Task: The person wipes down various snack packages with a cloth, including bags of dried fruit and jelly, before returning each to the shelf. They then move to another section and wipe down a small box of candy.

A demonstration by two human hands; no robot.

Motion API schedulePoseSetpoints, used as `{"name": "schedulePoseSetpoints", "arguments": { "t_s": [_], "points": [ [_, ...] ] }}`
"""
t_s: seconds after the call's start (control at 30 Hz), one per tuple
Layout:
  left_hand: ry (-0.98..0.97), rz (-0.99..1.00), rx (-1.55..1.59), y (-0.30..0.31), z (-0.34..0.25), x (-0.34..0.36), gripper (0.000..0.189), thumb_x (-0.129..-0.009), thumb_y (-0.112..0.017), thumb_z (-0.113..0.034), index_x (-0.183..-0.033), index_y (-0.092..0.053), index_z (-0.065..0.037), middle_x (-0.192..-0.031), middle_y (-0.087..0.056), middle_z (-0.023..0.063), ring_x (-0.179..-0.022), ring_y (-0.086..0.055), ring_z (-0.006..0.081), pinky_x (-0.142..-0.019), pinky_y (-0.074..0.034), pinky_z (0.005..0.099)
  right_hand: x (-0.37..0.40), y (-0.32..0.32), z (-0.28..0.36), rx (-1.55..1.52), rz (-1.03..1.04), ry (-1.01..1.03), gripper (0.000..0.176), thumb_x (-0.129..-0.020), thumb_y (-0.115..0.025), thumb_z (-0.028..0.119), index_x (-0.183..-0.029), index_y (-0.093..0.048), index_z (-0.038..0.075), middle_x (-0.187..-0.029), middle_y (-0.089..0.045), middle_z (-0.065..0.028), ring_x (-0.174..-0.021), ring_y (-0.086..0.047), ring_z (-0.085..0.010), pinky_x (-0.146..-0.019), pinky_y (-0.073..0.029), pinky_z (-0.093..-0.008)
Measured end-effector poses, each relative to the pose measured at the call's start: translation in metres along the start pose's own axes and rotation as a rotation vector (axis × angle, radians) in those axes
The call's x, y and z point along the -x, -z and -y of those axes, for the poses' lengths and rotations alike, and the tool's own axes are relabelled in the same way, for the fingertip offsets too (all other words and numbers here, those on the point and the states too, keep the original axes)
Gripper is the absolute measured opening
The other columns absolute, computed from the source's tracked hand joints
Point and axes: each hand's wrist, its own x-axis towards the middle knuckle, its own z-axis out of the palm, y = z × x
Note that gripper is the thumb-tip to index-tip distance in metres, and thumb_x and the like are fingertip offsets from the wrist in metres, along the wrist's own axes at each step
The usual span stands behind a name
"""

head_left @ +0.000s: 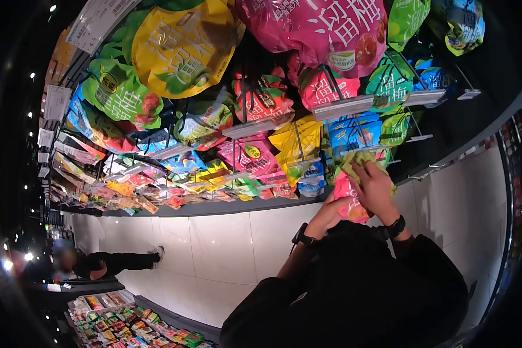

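A pink and yellow-green snack bag [348, 197] is between my two hands, in front of the hanging rack. My left hand [329, 213] grips its lower left side, its fingertips partly hidden by the bag. Across the crinkled green upper part lie the bent fingers of my right hand [374, 187], closed on the bag. Just above my hands, blue snack bags [355, 133] hang on a hook, with a green bag [395, 127] to their right. A yellow bag [296, 142] hangs to the left. Both wrists wear dark bands.
Hooks with price tags, such as one tag [342, 108], jut out from the rack. Large yellow [182, 46] and magenta [319, 29] display bags hang above. A person in dark clothes [113, 264] stands in the tiled aisle [214, 243]. A low snack bin [130, 325] is at lower left.
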Motion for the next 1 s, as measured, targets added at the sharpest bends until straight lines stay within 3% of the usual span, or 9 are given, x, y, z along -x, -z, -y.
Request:
{"name": "schedulePoseSetpoints", "arguments": {
  "t_s": [0.07, 0.13, 0.17, 0.27, 0.4, 0.53, 0.67, 0.8, 1.0],
  "points": [
    [0.032, -0.078, -0.047, 0.019, 0.006, 0.004, 0.046, -0.098, -0.052, -0.007, -0.143, -0.042, -0.005, -0.139, -0.054, 0.0103, -0.126, -0.056, 0.0244, -0.107, -0.045, 0.0410, 0.013, -0.009, 0.013, -0.019, 0.072, 0.144, 0.042, -0.081, -0.074, 0.023, -0.119, -0.069, 0.007, -0.086, -0.053, -0.0094, -0.074, -0.059, -0.0292, -0.062, -0.047, -0.0396],
    [0.058, 0.228, 0.358, 0.063, 0.020, 0.012, 0.045, -0.101, -0.044, -0.019, -0.144, -0.042, -0.006, -0.139, -0.054, 0.0114, -0.127, -0.055, 0.0268, -0.109, -0.043, 0.0440, 0.027, -0.006, 0.035, -0.078, 0.089, 0.222, 0.043, -0.080, -0.073, 0.025, -0.120, -0.069, 0.008, -0.085, -0.052, -0.0084, -0.074, -0.058, -0.0280, -0.062, -0.046, -0.0400],
    [0.024, 0.076, 0.241, 0.043, 0.014, 0.025, 0.046, -0.105, -0.034, -0.031, -0.142, -0.045, -0.007, -0.137, -0.056, 0.0121, -0.123, -0.058, 0.0279, -0.104, -0.047, 0.0462, 0.033, -0.003, 0.043, -0.137, 0.108, 0.306, 0.044, -0.080, -0.072, 0.027, -0.120, -0.069, 0.009, -0.084, -0.052, -0.0074, -0.074, -0.057, -0.0268, -0.063, -0.045, -0.0404],
    [0.012, 0.271, 0.452, 0.031, 0.015, 0.045, 0.045, -0.103, -0.039, -0.027, -0.144, -0.044, -0.008, -0.142, -0.054, 0.0091, -0.131, -0.051, 0.0258, -0.112, -0.039, 0.0453, 0.047, 0.002, 0.051, -0.022, 0.099, 0.287, 0.044, -0.081, -0.071, 0.029, -0.120, -0.069, 0.010, -0.085, -0.053, -0.0078, -0.074, -0.057, -0.0278, -0.064, -0.045, -0.0417],
    [-0.018, 0.155, 0.479, 0.009, 0.002, 0.064, 0.049, -0.108, -0.033, -0.042, -0.143, -0.047, -0.010, -0.142, -0.054, 0.0052, -0.132, -0.050, 0.0240, -0.113, -0.036, 0.0433, 0.054, -0.007, 0.072, 0.097, 0.071, 0.119, 0.037, -0.081, -0.069, 0.028, -0.114, -0.071, 0.012, -0.091, -0.054, -0.0085, -0.084, -0.056, -0.0279, -0.072, -0.044, -0.0417],
    [0.006, 0.033, 0.412, 0.028, -0.013, 0.080, 0.054, -0.106, -0.036, -0.049, -0.138, -0.052, -0.008, -0.137, -0.058, 0.0123, -0.126, -0.055, 0.0286, -0.111, -0.040, 0.0457, 0.090, -0.023, 0.111, 0.072, 0.224, 0.364, 0.032, -0.082, -0.068, 0.030, -0.110, -0.071, 0.015, -0.096, -0.055, -0.0054, -0.090, -0.055, -0.0251, -0.076, -0.043, -0.0391],
    [0.066, -0.160, 0.294, 0.035, -0.008, 0.098, 0.046, -0.107, -0.040, -0.040, -0.136, -0.052, -0.006, -0.135, -0.058, 0.0145, -0.124, -0.056, 0.0308, -0.107, -0.043, 0.0463, 0.106, -0.002, 0.122, 0.069, 0.206, 0.302, 0.029, -0.083, -0.068, 0.025, -0.111, -0.072, 0.019, -0.092, -0.053, -0.0044, -0.089, -0.055, -0.0241, -0.077, -0.042, -0.0390],
    [-0.110, 0.159, 0.273, 0.030, -0.006, 0.119, 0.041, -0.107, -0.044, -0.025, -0.144, -0.040, -0.009, -0.139, -0.054, 0.0101, -0.127, -0.055, 0.0267, -0.107, -0.045, 0.0442, 0.114, -0.001, 0.135, 0.091, 0.030, 0.025, 0.041, -0.084, -0.067, 0.022, -0.125, -0.068, 0.019, -0.092, -0.051, -0.0069, -0.084, -0.054, -0.0274, -0.074, -0.042, -0.0415],
    [-0.011, 0.152, 0.201, 0.037, -0.008, 0.161, 0.049, -0.106, -0.047, -0.022, -0.150, -0.031, -0.009, -0.144, -0.049, 0.0081, -0.132, -0.050, 0.0244, -0.112, -0.041, 0.0444, 0.108, -0.019, 0.138, -0.149, -0.189, -0.386, 0.036, -0.101, -0.050, 0.022, -0.133, -0.062, 0.010, -0.116, -0.057, -0.0177, -0.103, -0.062, -0.0404, -0.084, -0.051, -0.0419]
  ]
}}
